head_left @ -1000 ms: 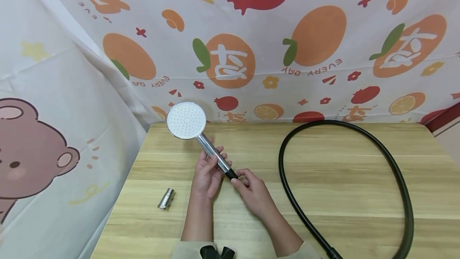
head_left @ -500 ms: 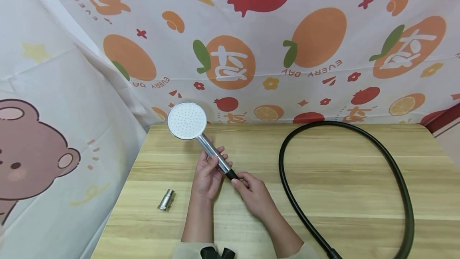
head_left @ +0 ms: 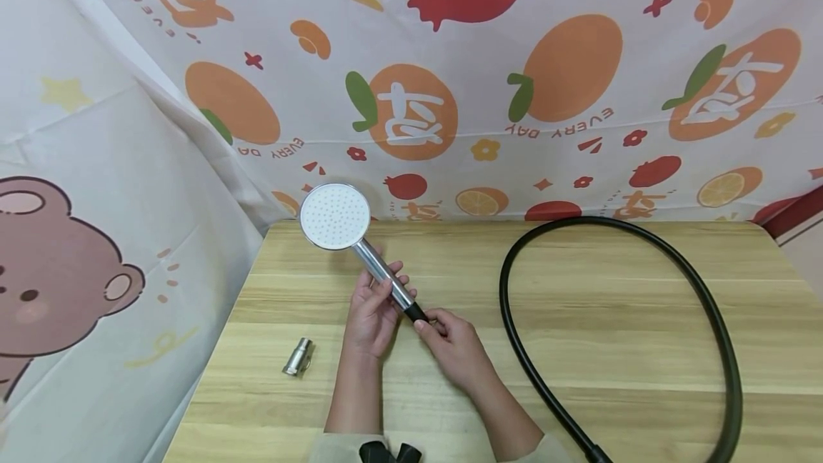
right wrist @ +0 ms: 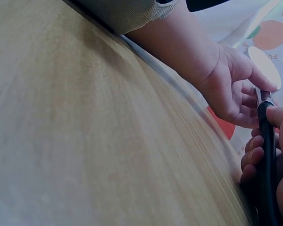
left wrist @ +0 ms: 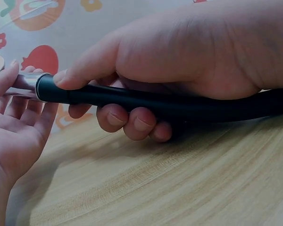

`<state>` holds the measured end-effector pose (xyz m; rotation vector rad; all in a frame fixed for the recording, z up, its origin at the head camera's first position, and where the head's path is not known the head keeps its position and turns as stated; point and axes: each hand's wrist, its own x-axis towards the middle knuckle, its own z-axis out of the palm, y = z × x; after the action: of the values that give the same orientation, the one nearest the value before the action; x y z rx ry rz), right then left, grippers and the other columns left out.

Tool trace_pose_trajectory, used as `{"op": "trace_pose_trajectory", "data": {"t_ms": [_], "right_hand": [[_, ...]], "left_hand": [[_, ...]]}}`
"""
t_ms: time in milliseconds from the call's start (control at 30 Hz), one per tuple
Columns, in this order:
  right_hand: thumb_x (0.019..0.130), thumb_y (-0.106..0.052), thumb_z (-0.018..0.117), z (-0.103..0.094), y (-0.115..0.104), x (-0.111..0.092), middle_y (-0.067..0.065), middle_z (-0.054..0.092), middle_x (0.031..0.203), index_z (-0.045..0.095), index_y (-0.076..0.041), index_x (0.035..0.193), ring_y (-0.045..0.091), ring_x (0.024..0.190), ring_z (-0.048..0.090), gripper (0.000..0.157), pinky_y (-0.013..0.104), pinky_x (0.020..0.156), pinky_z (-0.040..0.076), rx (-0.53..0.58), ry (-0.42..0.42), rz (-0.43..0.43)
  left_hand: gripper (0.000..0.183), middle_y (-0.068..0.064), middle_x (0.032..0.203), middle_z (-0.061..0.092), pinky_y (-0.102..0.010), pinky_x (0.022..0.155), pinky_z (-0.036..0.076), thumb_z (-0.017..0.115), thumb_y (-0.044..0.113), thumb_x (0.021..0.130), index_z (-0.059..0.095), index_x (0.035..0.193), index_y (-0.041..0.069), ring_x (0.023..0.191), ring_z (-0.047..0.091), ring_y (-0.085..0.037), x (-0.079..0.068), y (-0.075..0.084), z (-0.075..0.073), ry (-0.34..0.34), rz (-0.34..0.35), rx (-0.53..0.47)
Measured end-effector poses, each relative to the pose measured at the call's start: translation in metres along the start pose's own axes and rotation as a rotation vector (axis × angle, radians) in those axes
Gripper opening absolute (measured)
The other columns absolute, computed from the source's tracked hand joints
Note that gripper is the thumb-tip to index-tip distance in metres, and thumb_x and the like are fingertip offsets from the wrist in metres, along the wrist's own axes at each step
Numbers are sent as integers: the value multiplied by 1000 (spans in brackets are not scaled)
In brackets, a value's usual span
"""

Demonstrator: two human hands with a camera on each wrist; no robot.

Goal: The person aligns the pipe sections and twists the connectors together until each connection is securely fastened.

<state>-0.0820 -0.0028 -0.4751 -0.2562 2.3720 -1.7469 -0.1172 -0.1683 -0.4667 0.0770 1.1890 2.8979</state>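
Observation:
A hand shower with a round white spray face and chrome handle tilts up toward the back left, above the table. My left hand grips its handle, thumb across the front. The black hose end meets the lower end of the chrome handle. My right hand holds this hose end, thumb on top. In the left wrist view, the right fingers curl under the black hose. The right wrist view has the same hose running down through the right hand. The joint's inside is hidden.
The hose loop lies across the right side of the wooden table, its far end by the front edge. A small metal fitting lies left of my left forearm. A fruit-print cloth hangs behind the table.

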Motion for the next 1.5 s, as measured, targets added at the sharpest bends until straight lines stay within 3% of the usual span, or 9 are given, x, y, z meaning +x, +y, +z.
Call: {"op": "trace_pose_trajectory", "data": {"t_ms": [67, 167, 367, 867, 1200, 1500], "right_hand": [[94, -45, 63, 0, 0, 0, -4, 68, 75, 68, -17, 113, 8, 65, 57, 34, 24, 60, 46, 14, 1, -11], [92, -43, 67, -1, 0, 0, -5, 69, 75, 65, -20, 118, 7, 65, 56, 35, 24, 62, 47, 25, 3, -24], [91, -42, 69, -2, 0, -1, -7, 49, 58, 63, -23, 114, 4, 48, 39, 31, 20, 47, 37, 45, 13, -37], [90, -38, 70, 0, 2, -1, -6, 46, 55, 67, -22, 110, 2, 46, 36, 26, 18, 43, 32, 77, 40, -67], [92, -41, 67, -1, -1, -1, -7, 49, 55, 66, -23, 108, 3, 45, 37, 23, 19, 43, 33, 79, 34, -67], [94, -40, 65, -3, -3, -1, -1, 51, 57, 66, -21, 105, 5, 44, 36, 21, 19, 43, 30, 121, 11, -32]], "left_hand": [[60, 1, 119, 64, -34, 88, 58, 54, 4, 99, 31, 152, 22, 98, 66, -13, 0, 0, 0, 6, -2, 3], [62, 1, 122, 64, -34, 88, 58, 56, 5, 98, 31, 152, 22, 98, 66, -13, 0, 0, 1, 18, -9, 12], [62, 2, 129, 63, -33, 88, 58, 56, 5, 98, 31, 152, 22, 99, 67, -13, -1, -1, 1, 35, -13, 27], [51, -1, 132, 63, -32, 89, 58, 59, 8, 97, 37, 143, 17, 101, 66, -13, -1, -2, 0, 24, -13, -4], [41, -2, 130, 63, -32, 88, 58, 55, 6, 99, 41, 137, 15, 98, 67, -12, -1, 0, 1, 33, -20, -12], [33, -3, 134, 61, -31, 87, 58, 48, 4, 102, 45, 133, 14, 95, 69, -12, -1, 0, 2, -3, -23, -25]]}}
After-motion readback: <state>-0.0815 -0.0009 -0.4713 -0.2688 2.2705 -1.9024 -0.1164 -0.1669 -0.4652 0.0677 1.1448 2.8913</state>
